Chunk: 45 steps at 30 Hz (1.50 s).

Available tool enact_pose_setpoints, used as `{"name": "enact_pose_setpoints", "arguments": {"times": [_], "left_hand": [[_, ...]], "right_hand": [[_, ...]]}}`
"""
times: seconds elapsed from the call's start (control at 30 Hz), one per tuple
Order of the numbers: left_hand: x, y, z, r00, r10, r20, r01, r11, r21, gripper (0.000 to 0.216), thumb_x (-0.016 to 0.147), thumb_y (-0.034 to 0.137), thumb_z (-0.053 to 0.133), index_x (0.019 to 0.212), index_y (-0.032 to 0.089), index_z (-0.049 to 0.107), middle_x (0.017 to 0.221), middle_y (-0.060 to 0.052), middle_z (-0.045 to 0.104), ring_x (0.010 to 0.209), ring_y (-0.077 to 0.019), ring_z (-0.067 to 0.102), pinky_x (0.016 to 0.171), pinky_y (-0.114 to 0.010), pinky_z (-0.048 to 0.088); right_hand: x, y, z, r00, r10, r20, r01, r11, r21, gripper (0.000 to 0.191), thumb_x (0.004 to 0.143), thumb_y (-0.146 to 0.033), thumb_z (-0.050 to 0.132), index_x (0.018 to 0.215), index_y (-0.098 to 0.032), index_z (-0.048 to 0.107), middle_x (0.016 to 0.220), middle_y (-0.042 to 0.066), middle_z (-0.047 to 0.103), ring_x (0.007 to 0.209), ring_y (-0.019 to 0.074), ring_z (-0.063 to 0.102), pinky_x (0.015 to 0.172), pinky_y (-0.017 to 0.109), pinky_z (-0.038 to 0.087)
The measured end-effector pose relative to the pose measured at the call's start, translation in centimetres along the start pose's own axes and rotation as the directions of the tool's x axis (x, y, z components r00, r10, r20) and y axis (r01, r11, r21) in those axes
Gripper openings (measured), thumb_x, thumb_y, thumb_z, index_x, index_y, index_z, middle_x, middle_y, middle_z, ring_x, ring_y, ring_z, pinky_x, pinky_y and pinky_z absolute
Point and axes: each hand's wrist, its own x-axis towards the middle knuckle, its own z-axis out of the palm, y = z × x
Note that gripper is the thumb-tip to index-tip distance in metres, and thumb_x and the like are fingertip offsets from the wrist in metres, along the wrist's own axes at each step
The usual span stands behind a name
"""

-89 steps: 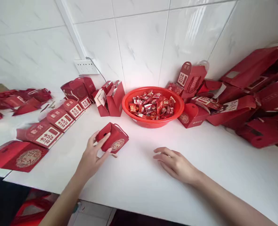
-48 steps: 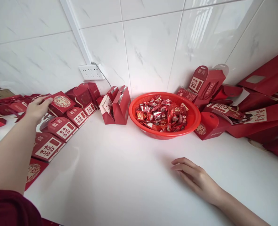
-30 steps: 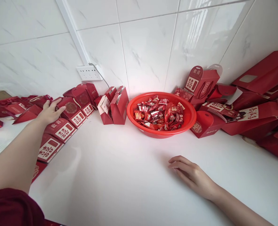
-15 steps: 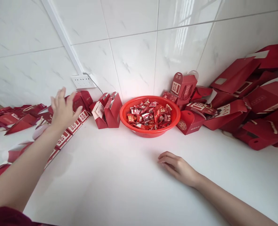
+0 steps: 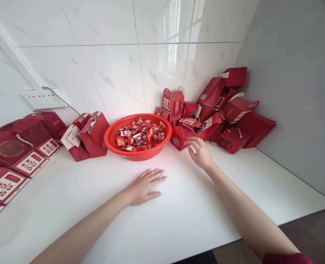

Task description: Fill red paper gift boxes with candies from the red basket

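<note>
At the small red box (image 5: 180,137) right of the basket (image 5: 139,156), with right hand (image 5: 201,154) half-curled, fingers parted, contact unclear, and left hand (image 5: 143,187) spread empty over the tabletop (image 5: 173,223): best gripped lightly by both sides, without crushing.

On a white table (image 5: 179,216), a row of red boxes (image 5: 29,165) is lined up along the left, with open-topped red cartons (image 5: 95,137) stood just beside its far end. A red basket (image 5: 137,156) is set toward the back, and a red box with a round emblem (image 5: 180,138) is placed just to its right. Farther right, a heap of red boxes (image 5: 235,112) is piled.
</note>
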Motion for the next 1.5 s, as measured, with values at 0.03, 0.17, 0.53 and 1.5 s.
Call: {"name": "enact_pose_setpoints", "arguments": {"times": [0.03, 0.17, 0.53, 1.5], "left_hand": [[0.2, -0.4, 0.2, 1.000, -0.024, 0.006, 0.024, 0.999, -0.022, 0.062, 0.096, 0.051, 0.047, 0.153, 0.039, 0.028, 0.161, 0.000, 0.026, 0.150, -0.0276, 0.025, 0.123, -0.053, 0.023], [0.4, -1.5, 0.2, 0.997, -0.070, -0.027, 0.068, 0.996, -0.057, 0.060, 0.097, 0.050, 0.046, 0.153, 0.040, 0.028, 0.161, 0.000, 0.026, 0.151, -0.0267, 0.022, 0.125, -0.052, 0.018], [0.3, -0.9, 0.1, 0.994, -0.104, -0.029, 0.102, 0.993, -0.053, 0.055, 0.098, 0.050, 0.043, 0.150, 0.037, 0.035, 0.160, 0.001, 0.030, 0.150, -0.0245, 0.024, 0.125, -0.050, 0.018], [0.9, 3.4, -8.0, 0.842, -0.440, -0.311, 0.144, 0.740, -0.657, 0.055, 0.096, 0.045, 0.048, 0.050, 0.016, 0.051, 0.109, -0.009, 0.072, 0.106, -0.0233, 0.066, 0.093, -0.034, 0.051]], "right_hand": [[0.1, 1.4, -0.3, 0.993, 0.090, -0.071, -0.088, 0.996, 0.030, 0.023, 0.094, -0.030, 0.052, 0.110, -0.021, 0.065, 0.123, 0.014, 0.060, 0.118, 0.0302, 0.055, 0.104, 0.053, 0.043], [0.1, 4.8, -0.4, 0.930, 0.319, -0.181, -0.296, 0.944, 0.142, 0.043, 0.095, -0.042, 0.048, 0.130, -0.019, 0.053, 0.130, 0.017, 0.057, 0.123, 0.0294, 0.053, 0.098, 0.050, 0.048], [3.4, 3.3, 1.3, 0.900, 0.436, 0.004, -0.424, 0.871, 0.247, 0.060, 0.092, -0.065, 0.045, 0.135, -0.025, 0.059, 0.150, 0.008, 0.046, 0.139, 0.0286, 0.040, 0.114, 0.048, 0.034], [-2.0, -10.0, -1.0, 0.893, -0.066, 0.444, -0.080, 0.950, 0.301, 0.031, 0.104, -0.035, 0.039, 0.113, -0.024, 0.066, 0.102, 0.004, 0.072, 0.067, 0.0140, 0.066, 0.069, 0.028, 0.052]]}}
